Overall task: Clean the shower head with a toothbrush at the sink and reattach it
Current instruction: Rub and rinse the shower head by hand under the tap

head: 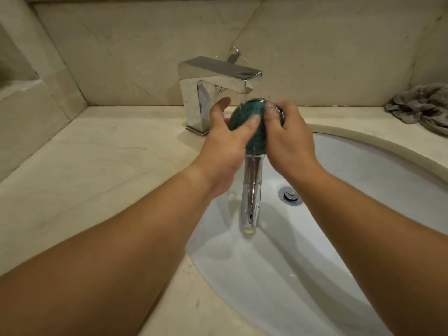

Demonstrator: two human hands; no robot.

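A chrome shower head (252, 190) with a round teal spray face is held over the white sink (339, 238), handle pointing toward me. Water from the chrome faucet (213, 76) runs onto the teal face. My left hand (225, 146) grips the head from the left, thumb lying across the face. My right hand (288, 139) grips its right rim, thumb pressing on the face. No toothbrush is in view.
A beige marble counter (97, 178) surrounds the sink, with marble walls behind and at the left. A crumpled grey cloth (421, 105) lies at the back right corner. The chrome drain plug (291, 195) sits in the basin.
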